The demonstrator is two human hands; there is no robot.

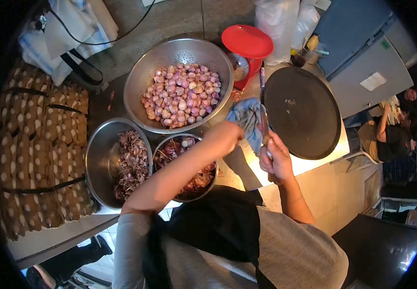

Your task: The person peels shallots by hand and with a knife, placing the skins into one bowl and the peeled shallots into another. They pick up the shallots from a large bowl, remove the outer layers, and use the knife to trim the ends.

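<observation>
My right hand [276, 156] is closed around the handle of a knife [265, 126], its blade pointing away from me. Beside it, my left hand [228, 136] is curled closed at the edge of a crumpled blue cloth [246, 117]; I cannot tell what its fingers hold. Beyond my left arm stands a large steel colander [134, 91] of peeled shallots [184, 96]. Under that forearm is a steel bowl [214, 179] of unpeeled shallots and skins, partly hidden. Another steel bowl [97, 159] with dry skins [130, 164] stands further left.
A big round dark tray [305, 115] lies right of my hands. Behind the cloth is a red kitchen scale [248, 42], with a marker [262, 77] near it. Stacked egg trays [40, 154] fill the left. Plastic bags [276, 26] stand at the back. Another person [394, 135] is far right.
</observation>
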